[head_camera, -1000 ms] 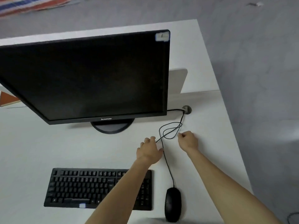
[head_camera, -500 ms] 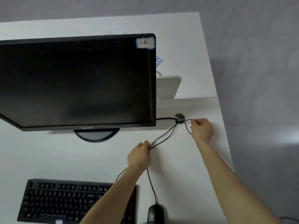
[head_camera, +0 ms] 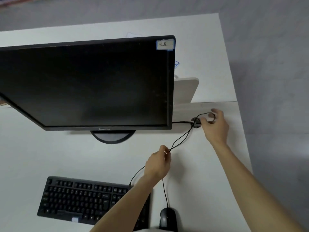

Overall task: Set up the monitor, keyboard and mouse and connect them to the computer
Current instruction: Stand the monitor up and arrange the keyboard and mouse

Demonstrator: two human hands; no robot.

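A black monitor [head_camera: 87, 84] stands on its round base on the white desk [head_camera: 50, 156]. A black keyboard [head_camera: 83, 200] lies near the front edge, and a black mouse [head_camera: 167, 218] sits to its right. My left hand [head_camera: 158, 162] pinches two thin black cables [head_camera: 181, 140] that run up to a round cable hole [head_camera: 196, 123] right of the monitor. My right hand [head_camera: 215, 126] is at that hole, holding a loop of cable beside it. The computer is out of sight.
A white divider panel [head_camera: 185, 90] stands behind the monitor's right side. The desk's right edge [head_camera: 242, 131] runs close to my right hand, with grey floor [head_camera: 275, 81] beyond. A paper label [head_camera: 165, 45] sticks to the monitor's top right corner.
My right hand has carried the cable end from the loose loop on the desk up to the cable hole. My left hand has closed on the cables and the loop is pulled straighter.
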